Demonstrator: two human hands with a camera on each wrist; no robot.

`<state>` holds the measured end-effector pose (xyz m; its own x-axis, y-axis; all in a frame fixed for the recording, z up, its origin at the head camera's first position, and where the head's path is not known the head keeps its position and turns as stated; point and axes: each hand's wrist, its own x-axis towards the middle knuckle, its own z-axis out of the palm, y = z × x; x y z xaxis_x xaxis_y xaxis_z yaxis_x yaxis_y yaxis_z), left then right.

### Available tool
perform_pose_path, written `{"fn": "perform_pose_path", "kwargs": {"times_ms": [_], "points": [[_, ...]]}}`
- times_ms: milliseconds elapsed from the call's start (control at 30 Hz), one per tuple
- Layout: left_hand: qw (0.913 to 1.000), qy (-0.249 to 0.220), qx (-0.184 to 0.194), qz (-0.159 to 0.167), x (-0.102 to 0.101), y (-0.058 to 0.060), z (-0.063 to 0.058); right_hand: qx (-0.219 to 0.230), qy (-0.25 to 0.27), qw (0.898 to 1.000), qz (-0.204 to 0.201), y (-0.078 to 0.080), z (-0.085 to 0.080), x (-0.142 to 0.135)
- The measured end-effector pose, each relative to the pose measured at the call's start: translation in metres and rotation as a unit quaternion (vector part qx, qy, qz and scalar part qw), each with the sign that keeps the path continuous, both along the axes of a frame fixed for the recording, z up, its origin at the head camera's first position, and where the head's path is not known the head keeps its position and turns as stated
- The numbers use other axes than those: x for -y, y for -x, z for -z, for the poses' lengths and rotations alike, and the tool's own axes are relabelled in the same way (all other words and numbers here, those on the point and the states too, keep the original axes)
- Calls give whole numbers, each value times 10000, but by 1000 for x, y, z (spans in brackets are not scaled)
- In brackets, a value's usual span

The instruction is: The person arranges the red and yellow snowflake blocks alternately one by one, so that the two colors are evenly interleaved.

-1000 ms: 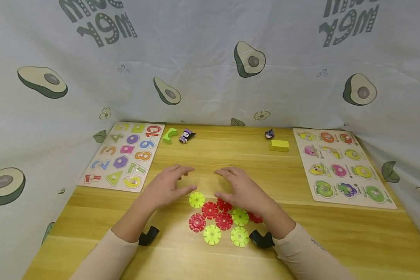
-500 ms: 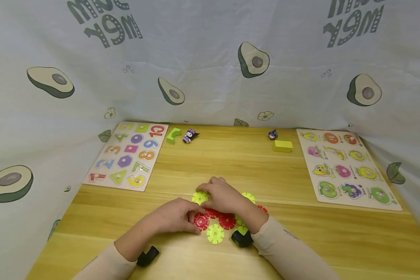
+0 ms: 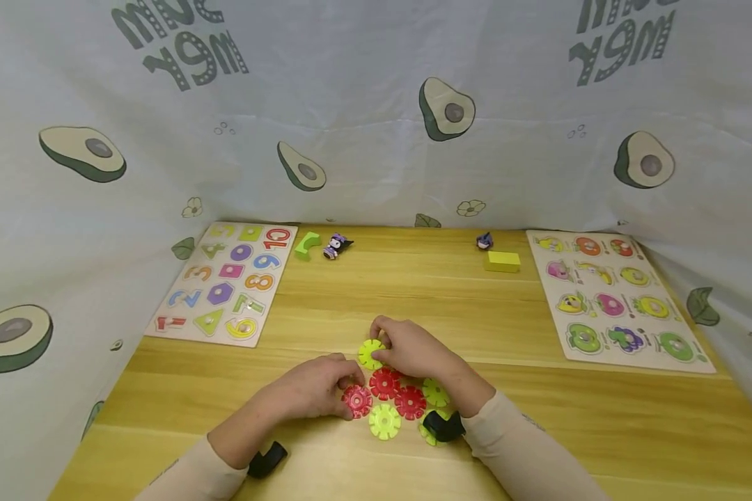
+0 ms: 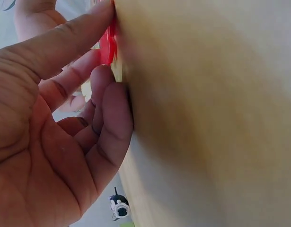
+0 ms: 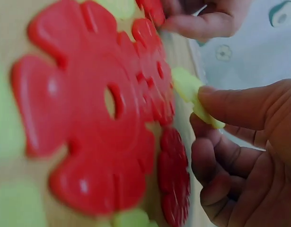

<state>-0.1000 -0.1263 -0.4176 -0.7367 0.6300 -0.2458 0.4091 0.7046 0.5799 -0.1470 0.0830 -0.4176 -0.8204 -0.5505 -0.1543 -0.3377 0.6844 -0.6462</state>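
Several flower-shaped plastic discs, red and yellow, lie grouped on the wooden table. My right hand (image 3: pixel 416 353) pinches a yellow disc (image 3: pixel 367 354) between thumb and fingers; in the right wrist view this yellow disc (image 5: pixel 185 86) tilts, apart from the nearest red ones. At the group's left edge, my left hand (image 3: pixel 313 388) holds a red disc (image 3: pixel 356 401) by its rim, thumb in front and fingers behind. The left wrist view shows only a sliver of that red disc (image 4: pixel 106 51). Between the hands lie another red disc (image 3: pixel 385 384) and a yellow disc (image 3: pixel 384 422).
A number puzzle board (image 3: pixel 222 285) lies at the left, a fruit puzzle board (image 3: pixel 617 299) at the right. Near the back stand a green arch block (image 3: pixel 306 245), two small figurines (image 3: pixel 335 245) and a yellow block (image 3: pixel 503 261). A printed cloth (image 3: pixel 376 139) hangs behind.
Both hands have come down from above the discs to grasp one each. Over the last half second the right hand has shifted its yellow disc slightly rightward; the left hand stays at the red disc.
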Motion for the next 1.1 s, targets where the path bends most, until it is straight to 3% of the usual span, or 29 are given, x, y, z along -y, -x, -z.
{"fn": "perform_pose_path", "kwargs": {"times_ms": [167, 300, 433, 533, 667, 800, 967, 1100], "points": [[9985, -472, 262, -99, 3, 5, -1, 193, 165, 9989, 390, 2, -5, -10], [9922, -973, 703, -346, 9, 16, -3, 420, 353, 9946, 880, 4, -9, -15], [9771, -1517, 1127, -982, 20, 35, -6, 556, 763, 9862, 1362, 7, -11, -15], [9648, -1720, 1207, -1580, 29, 52, -9, 689, 1246, 9767, 1604, 11, -10, -10], [9579, -1650, 1095, -2077, 40, 73, -14, 858, 1655, 9670, 1739, 19, -3, 3], [9568, -1595, 915, -2250, 47, 89, -16, 925, 1684, 9655, 1756, 26, 1, 19], [9595, -1175, 611, -2488, 53, 100, -10, 990, 1582, 9676, 1703, 35, 1, 39], [9596, -527, 76, -2762, 60, 104, -5, 871, 1236, 9754, 1604, 42, 2, 51]]}}
